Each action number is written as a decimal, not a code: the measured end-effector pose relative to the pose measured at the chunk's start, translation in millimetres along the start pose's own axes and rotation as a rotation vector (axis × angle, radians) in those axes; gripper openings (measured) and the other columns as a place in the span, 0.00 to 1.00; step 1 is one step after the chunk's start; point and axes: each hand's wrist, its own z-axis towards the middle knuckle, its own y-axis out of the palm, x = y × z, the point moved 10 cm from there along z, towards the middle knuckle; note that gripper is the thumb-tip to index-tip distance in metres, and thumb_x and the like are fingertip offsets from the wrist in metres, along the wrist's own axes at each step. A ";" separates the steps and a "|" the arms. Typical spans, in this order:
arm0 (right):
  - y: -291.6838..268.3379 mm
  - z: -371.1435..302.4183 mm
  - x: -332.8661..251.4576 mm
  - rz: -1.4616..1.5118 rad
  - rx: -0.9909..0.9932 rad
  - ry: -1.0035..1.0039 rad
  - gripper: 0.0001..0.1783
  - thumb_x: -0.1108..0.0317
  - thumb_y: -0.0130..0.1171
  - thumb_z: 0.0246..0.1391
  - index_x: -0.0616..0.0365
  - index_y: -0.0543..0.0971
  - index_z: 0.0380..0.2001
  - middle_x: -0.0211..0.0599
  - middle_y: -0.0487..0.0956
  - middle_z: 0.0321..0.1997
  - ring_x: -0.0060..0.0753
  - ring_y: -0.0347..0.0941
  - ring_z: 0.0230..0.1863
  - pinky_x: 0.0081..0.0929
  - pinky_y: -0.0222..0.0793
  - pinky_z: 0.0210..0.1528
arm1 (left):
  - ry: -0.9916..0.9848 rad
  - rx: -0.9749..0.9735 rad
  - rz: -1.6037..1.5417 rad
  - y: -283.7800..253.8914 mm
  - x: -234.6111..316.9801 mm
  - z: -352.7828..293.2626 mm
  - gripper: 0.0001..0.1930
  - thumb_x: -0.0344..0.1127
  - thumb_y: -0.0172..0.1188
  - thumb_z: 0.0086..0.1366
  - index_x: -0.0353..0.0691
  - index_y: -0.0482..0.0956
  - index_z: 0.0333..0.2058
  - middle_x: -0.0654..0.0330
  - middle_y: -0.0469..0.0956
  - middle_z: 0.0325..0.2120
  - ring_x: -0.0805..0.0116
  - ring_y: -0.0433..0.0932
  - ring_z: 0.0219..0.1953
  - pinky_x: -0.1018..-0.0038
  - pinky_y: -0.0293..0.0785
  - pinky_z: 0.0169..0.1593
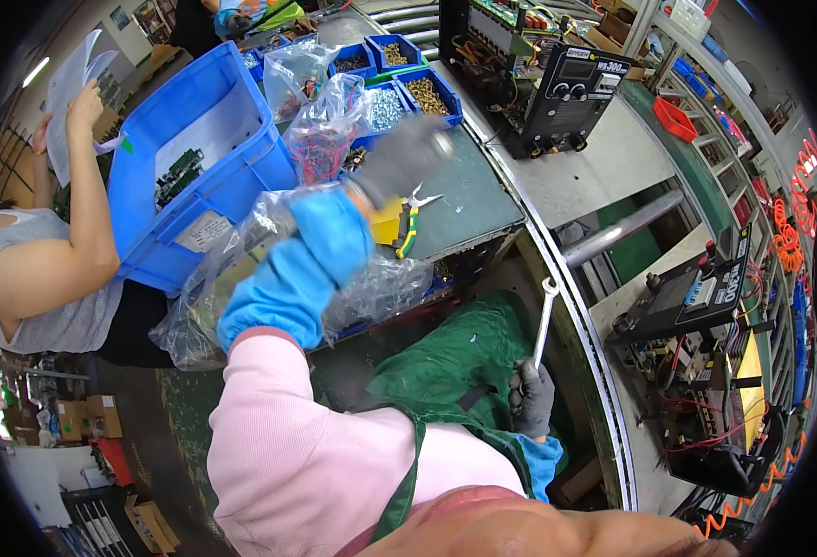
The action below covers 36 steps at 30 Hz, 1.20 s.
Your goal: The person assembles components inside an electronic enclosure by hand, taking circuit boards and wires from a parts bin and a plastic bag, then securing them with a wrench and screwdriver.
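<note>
hands [532,397] on one wrench [544,321], four bins [432,93]

Head camera, looking steeply down over the person's own chest and arms.

One wide fisheye view, close to the body: forearms rise from the lower edge toward the green worktop [469,200] ahead, its straight edges bowing near the rim; a neighbour sits at far left, conveyor rails curve right.

Electronics assembly workshop: parts bins [407,85], conveyor line [571,278]
</note>
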 end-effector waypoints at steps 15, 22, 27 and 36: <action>6.1 -1.6 -3.5 0.003 0.064 -0.010 0.15 0.53 0.56 0.58 0.54 0.74 0.34 0.22 0.69 0.18 0.12 0.56 0.11 0.12 0.48 0.11 | -0.856 0.143 0.449 -112.0 -314.5 55.4 0.29 0.48 0.57 0.53 0.53 0.69 0.56 0.43 0.75 0.47 0.43 0.73 0.52 0.53 0.65 0.58; 14.2 -4.7 -9.1 -0.023 0.087 0.003 0.15 0.55 0.55 0.58 0.56 0.74 0.34 0.25 0.70 0.18 0.13 0.57 0.11 0.14 0.49 0.12 | -0.959 0.177 0.654 -137.8 -340.3 64.4 0.19 0.50 0.60 0.50 0.52 0.83 0.40 0.50 0.80 0.42 0.49 0.78 0.46 0.60 0.74 0.48; 17.5 -4.2 -7.7 -0.029 0.086 0.021 0.15 0.54 0.55 0.58 0.55 0.74 0.35 0.24 0.70 0.18 0.12 0.56 0.11 0.13 0.48 0.12 | -0.734 0.315 0.825 -163.1 -342.2 83.6 0.15 0.44 0.49 0.64 0.46 0.83 0.38 0.60 0.82 0.38 0.56 0.81 0.40 0.61 0.77 0.40; 21.7 2.7 -11.0 -0.049 0.053 0.021 0.15 0.54 0.55 0.58 0.55 0.74 0.36 0.23 0.70 0.18 0.12 0.57 0.11 0.13 0.48 0.12 | -0.744 0.159 0.995 -141.3 -309.7 68.0 0.13 0.42 0.49 0.64 0.49 0.83 0.37 0.57 0.82 0.38 0.57 0.82 0.41 0.62 0.78 0.40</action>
